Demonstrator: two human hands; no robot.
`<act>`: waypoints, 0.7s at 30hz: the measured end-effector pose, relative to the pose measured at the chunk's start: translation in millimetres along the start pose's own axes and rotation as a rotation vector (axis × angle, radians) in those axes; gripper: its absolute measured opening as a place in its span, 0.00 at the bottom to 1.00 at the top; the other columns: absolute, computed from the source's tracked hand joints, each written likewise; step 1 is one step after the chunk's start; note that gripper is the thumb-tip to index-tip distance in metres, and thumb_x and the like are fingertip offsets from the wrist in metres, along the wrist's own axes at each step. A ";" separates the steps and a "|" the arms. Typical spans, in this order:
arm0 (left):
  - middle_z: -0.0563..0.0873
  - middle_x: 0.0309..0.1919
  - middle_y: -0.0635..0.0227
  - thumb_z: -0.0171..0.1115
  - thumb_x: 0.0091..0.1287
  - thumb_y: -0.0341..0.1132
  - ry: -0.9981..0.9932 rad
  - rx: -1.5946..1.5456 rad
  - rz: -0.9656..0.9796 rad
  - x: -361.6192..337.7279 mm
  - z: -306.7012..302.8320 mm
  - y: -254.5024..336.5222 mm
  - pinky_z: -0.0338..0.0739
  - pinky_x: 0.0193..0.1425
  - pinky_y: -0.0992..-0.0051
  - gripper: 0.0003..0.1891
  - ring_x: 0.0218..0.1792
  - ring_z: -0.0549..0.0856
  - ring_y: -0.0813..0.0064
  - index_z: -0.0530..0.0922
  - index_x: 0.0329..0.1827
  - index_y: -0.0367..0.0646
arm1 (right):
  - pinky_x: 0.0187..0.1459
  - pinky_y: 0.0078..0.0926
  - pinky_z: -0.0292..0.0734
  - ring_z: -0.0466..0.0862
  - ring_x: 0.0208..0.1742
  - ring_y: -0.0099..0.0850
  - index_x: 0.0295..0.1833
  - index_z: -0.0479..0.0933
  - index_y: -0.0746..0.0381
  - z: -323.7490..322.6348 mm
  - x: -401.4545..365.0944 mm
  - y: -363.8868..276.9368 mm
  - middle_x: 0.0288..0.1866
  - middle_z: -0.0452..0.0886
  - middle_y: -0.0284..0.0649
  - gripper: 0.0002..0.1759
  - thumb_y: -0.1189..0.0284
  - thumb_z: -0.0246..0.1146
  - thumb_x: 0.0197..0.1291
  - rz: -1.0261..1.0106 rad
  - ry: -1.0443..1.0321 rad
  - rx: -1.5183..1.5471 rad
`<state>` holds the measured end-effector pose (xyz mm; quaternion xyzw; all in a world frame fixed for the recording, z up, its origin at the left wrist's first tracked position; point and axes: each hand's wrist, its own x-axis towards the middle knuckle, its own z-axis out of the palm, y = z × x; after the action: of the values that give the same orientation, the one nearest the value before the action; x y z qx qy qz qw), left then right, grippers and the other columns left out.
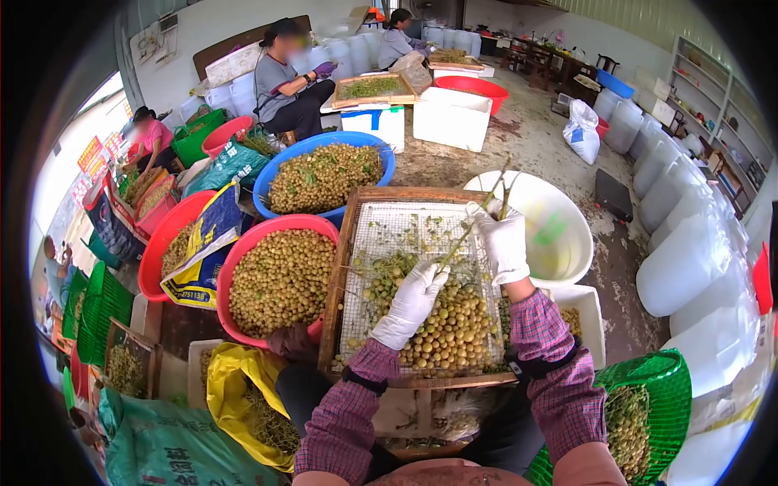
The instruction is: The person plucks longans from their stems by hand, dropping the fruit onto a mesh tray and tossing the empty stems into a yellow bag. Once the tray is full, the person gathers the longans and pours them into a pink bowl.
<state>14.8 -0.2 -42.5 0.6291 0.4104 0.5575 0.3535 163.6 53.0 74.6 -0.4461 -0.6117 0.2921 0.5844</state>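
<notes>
My left hand [412, 304], in a white glove, is closed on the lower end of a green stem [456, 247], low over the fruit pile. Higher and to the right, my right hand [501, 243], also gloved, grips the upper part of the stem, whose forked end sticks up past the fingers. Beneath both hands lies a wood-framed wire mesh tray [354, 212]. Round yellow-brown fruit [454, 328] is heaped on its near part, with green leaves and bits scattered farther back.
Left of the tray stand a pink basin of fruit [279, 279] and a blue basin [387, 166]. A white tub [559, 231] is at the right, a green basket [668, 397] at lower right. Several people sit farther back and at the left.
</notes>
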 end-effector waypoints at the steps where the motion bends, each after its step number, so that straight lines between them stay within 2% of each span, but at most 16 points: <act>1: 0.79 0.39 0.72 0.56 0.70 0.28 -0.021 0.040 -0.019 0.7 -3.7 0.7 0.71 0.35 0.86 0.07 0.31 0.75 0.84 0.80 0.45 0.36 | 0.22 0.18 0.62 0.68 0.19 0.15 0.27 0.77 0.65 -0.2 0.7 6.8 0.18 0.76 0.30 0.08 0.76 0.66 0.58 0.030 0.059 0.047; 3: 0.81 0.41 0.69 0.59 0.68 0.27 0.030 -0.108 -0.066 -0.8 -5.1 1.6 0.74 0.37 0.84 0.09 0.34 0.78 0.82 0.79 0.48 0.35 | 0.20 0.17 0.58 0.66 0.17 0.14 0.22 0.74 0.62 -0.7 3.1 16.0 0.16 0.73 0.27 0.13 0.75 0.67 0.57 0.085 0.177 0.135; 5: 0.83 0.43 0.66 0.62 0.66 0.27 0.079 -0.260 -0.118 -5.2 -6.0 0.5 0.77 0.40 0.81 0.13 0.37 0.81 0.79 0.78 0.52 0.34 | 0.18 0.16 0.56 0.65 0.16 0.13 0.24 0.76 0.62 -4.8 5.0 19.2 0.16 0.73 0.26 0.11 0.74 0.68 0.57 0.146 0.217 0.186; 7: 0.83 0.44 0.68 0.64 0.63 0.24 0.121 -0.158 -0.009 -4.5 -9.8 -2.9 0.78 0.40 0.83 0.13 0.37 0.81 0.82 0.80 0.51 0.36 | 0.17 0.16 0.55 0.65 0.16 0.13 0.26 0.77 0.62 -15.3 8.0 24.9 0.16 0.73 0.26 0.10 0.74 0.68 0.57 0.234 0.211 0.184; 8: 0.83 0.44 0.68 0.64 0.62 0.23 0.137 -0.082 0.012 -3.5 -9.7 -7.1 0.78 0.41 0.84 0.13 0.37 0.81 0.82 0.81 0.50 0.36 | 0.16 0.15 0.54 0.65 0.14 0.14 0.28 0.78 0.62 -15.1 8.7 43.0 0.17 0.74 0.28 0.08 0.74 0.67 0.58 0.146 0.211 0.170; 10: 0.83 0.43 0.68 0.63 0.62 0.21 0.182 -0.022 0.064 0.1 -8.8 -3.7 0.81 0.41 0.82 0.12 0.38 0.83 0.80 0.82 0.48 0.35 | 0.15 0.15 0.54 0.64 0.13 0.14 0.28 0.78 0.62 -16.8 3.7 29.9 0.18 0.75 0.28 0.08 0.74 0.67 0.59 0.172 0.230 0.180; 13: 0.84 0.46 0.65 0.62 0.62 0.20 0.250 -0.427 -0.155 1.0 -12.0 8.0 0.82 0.44 0.80 0.13 0.40 0.84 0.79 0.82 0.49 0.38 | 0.16 0.14 0.55 0.64 0.14 0.13 0.31 0.80 0.63 -31.0 5.7 23.8 0.19 0.74 0.26 0.06 0.73 0.64 0.61 0.306 0.258 0.265; 14: 0.85 0.46 0.64 0.61 0.62 0.20 0.258 -0.529 -0.183 -0.3 -21.4 -0.3 0.83 0.45 0.78 0.13 0.42 0.85 0.76 0.83 0.48 0.40 | 0.17 0.15 0.55 0.64 0.15 0.13 0.31 0.80 0.63 -39.8 6.5 21.5 0.19 0.73 0.26 0.06 0.73 0.65 0.60 0.294 0.299 0.295; 15: 0.83 0.51 0.65 0.61 0.60 0.19 0.229 -0.477 -0.264 -3.0 -32.1 -12.8 0.80 0.52 0.74 0.15 0.48 0.83 0.74 0.82 0.50 0.40 | 0.18 0.16 0.54 0.64 0.17 0.13 0.31 0.79 0.64 -46.6 8.5 15.6 0.19 0.73 0.26 0.07 0.73 0.65 0.60 0.280 0.339 0.324; 17: 0.78 0.60 0.62 0.61 0.60 0.19 0.126 -0.128 -0.138 -8.1 -45.6 -8.8 0.75 0.61 0.68 0.19 0.57 0.78 0.69 0.81 0.53 0.44 | 0.19 0.15 0.57 0.66 0.18 0.13 0.35 0.80 0.64 -66.2 18.0 27.2 0.20 0.74 0.25 0.06 0.72 0.66 0.60 0.217 0.316 0.186; 20: 0.68 0.68 0.60 0.64 0.59 0.25 -0.116 0.470 0.005 -6.0 -58.1 -22.7 0.62 0.71 0.60 0.26 0.67 0.68 0.63 0.76 0.63 0.53 | 0.21 0.14 0.60 0.66 0.18 0.14 0.37 0.80 0.61 -88.1 25.6 27.1 0.21 0.74 0.25 0.07 0.69 0.62 0.64 0.043 0.233 0.378; 21: 0.66 0.70 0.61 0.65 0.59 0.29 -0.166 0.575 -0.039 -7.1 -52.0 -24.5 0.58 0.72 0.58 0.28 0.68 0.66 0.61 0.74 0.64 0.56 | 0.22 0.14 0.61 0.67 0.19 0.14 0.37 0.80 0.62 -87.3 24.1 21.0 0.21 0.74 0.25 0.08 0.69 0.61 0.65 0.044 0.259 0.368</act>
<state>-40.1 2.8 -60.8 0.7389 0.5332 0.3581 0.2036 255.0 69.2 79.8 -0.3793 -0.4579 0.3516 0.7230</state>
